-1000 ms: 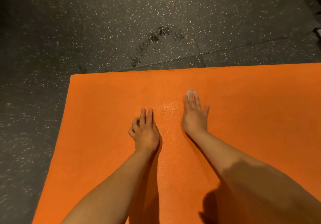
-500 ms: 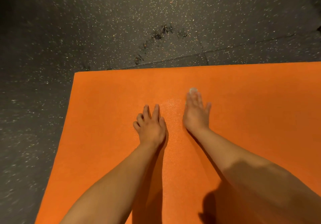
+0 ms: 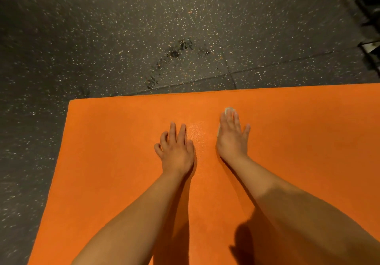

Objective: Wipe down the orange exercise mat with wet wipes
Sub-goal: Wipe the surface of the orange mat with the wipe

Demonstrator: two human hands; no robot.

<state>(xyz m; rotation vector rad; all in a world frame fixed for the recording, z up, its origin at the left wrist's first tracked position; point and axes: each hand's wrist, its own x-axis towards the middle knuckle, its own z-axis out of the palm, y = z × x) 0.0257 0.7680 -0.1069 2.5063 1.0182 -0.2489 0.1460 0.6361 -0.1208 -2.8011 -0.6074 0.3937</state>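
Both hands are down on the orange exercise mat [image 3: 102, 162], which lies on a dark speckled floor [image 3: 144, 28]. Right hand [image 3: 232, 139]: fingers straight, pressing a white wet wipe [image 3: 228, 110] onto the mat near its far edge, wipe peeking past the fingertips. Left hand [image 3: 176, 151]: just beside it, fingers loosely bent, resting on the mat, holding nothing.

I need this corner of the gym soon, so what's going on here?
A person is kneeling or leaning over an orange mat that lies on a dark speckled floor. Their right hand presses a white wipe flat against the mat, and a bit of it shows past the fingertips. The left hand rests on the mat beside it and holds nothing. A faintly shiny patch lies between the hands.
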